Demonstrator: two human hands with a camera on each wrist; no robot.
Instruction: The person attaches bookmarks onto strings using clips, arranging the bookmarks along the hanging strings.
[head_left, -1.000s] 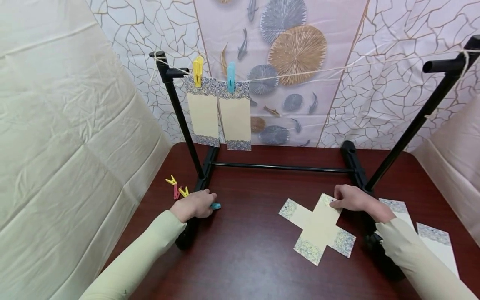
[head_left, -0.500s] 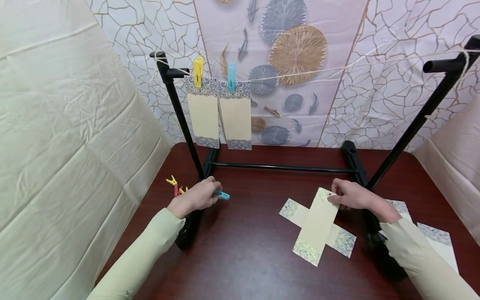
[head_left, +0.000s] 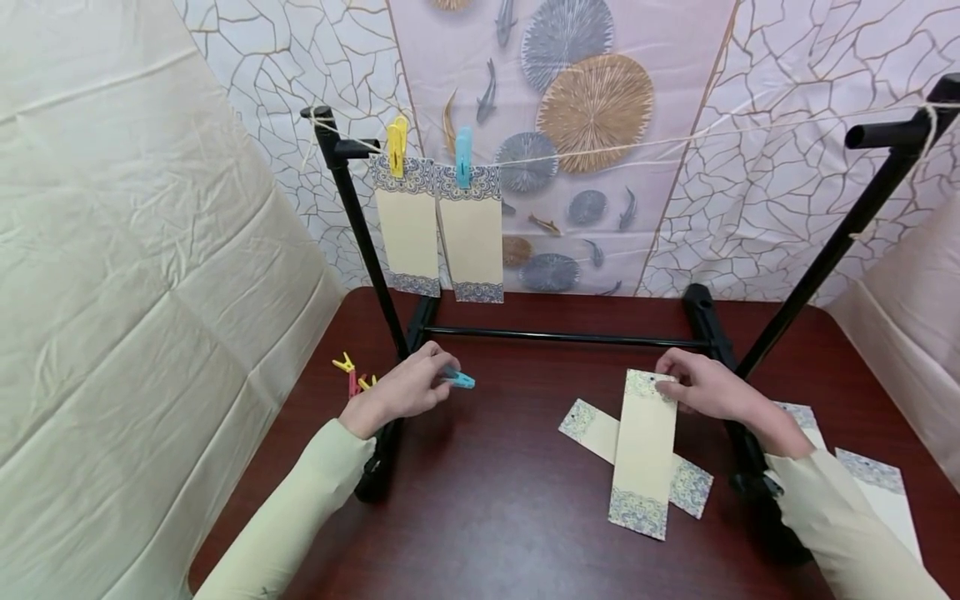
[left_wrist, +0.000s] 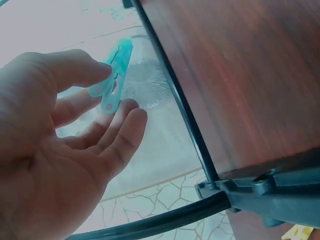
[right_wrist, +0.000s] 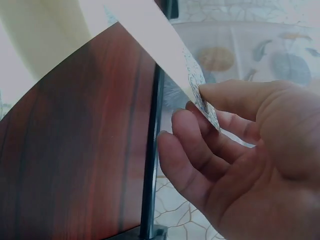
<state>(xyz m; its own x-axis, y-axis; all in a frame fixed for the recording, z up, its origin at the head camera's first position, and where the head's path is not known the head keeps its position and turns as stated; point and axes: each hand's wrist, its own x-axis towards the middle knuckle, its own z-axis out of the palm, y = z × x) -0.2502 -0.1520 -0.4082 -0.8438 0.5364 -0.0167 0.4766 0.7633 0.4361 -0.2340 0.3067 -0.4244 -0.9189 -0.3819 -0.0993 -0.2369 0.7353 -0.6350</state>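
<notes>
My left hand (head_left: pixel 401 387) pinches a blue clothespin (left_wrist: pixel 116 75) between thumb and fingers, raised over the table near the rack's left foot. In the right wrist view, my right hand (right_wrist: pixel 235 135) pinches the patterned end of a cream paper card (head_left: pixel 643 454) with a blue-grey ornamental border at each end. That card hangs nearly upright in the head view, overlapping a second card (head_left: pixel 588 427) that lies slantwise on the table. Two similar cards hang from a string, one by a yellow clothespin (head_left: pixel 396 148) and one by a blue clothespin (head_left: pixel 463 158).
A black rack (head_left: pixel 562 337) stands on the dark table (head_left: pixel 510 533), its string (head_left: pixel 600 152) tied between two posts. Yellow and red clothespins (head_left: pixel 352 382) lie beyond the left foot. Two more cards (head_left: pixel 873 479) lie right of the rack's right foot.
The right hand has lifted the top card off the crossed pair and turned it more upright. My left hand has raised the blue clothespin from beside the rack foot and moved slightly right.
</notes>
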